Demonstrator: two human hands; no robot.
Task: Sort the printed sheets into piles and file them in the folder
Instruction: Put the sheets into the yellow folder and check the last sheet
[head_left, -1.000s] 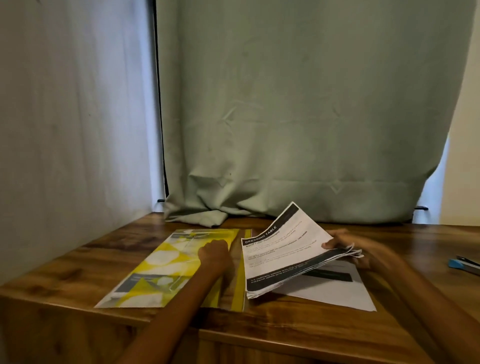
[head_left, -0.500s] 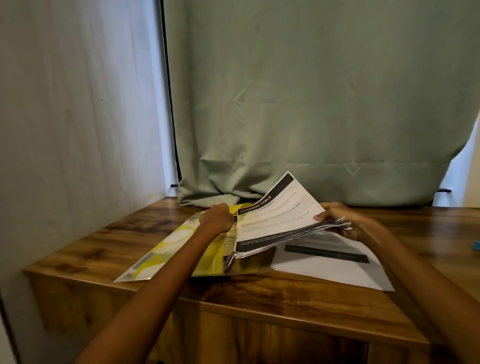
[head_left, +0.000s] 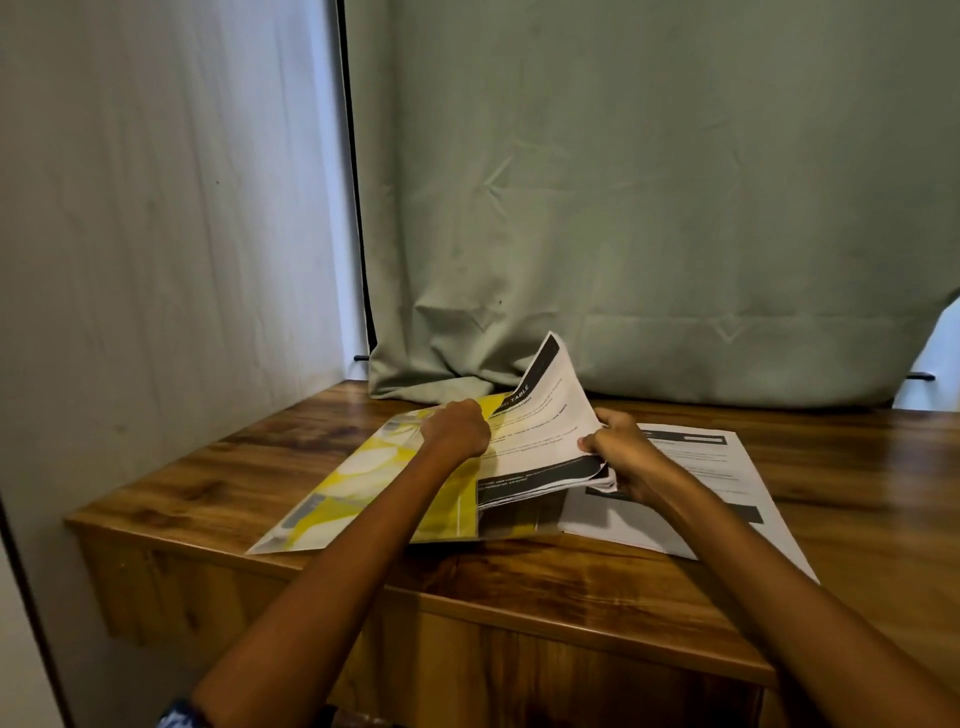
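On the wooden desk (head_left: 363, 566), your right grip (head_left: 621, 460) clenches the sheets (head_left: 540, 441); slide them squarely under the yellow folder (head_left: 363, 483) flap your left grip (head_left: 457, 428) holds up.

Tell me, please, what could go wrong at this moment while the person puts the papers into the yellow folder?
1. The right hand grips the stack of sheets by one edge only. The sheets fan apart there, so some may slip out or bend.
2. The left hand holds the yellow folder open; if it lets go, the cover may close on the stack.
3. The folder's near corner overhangs the table edge, so it might slide off.
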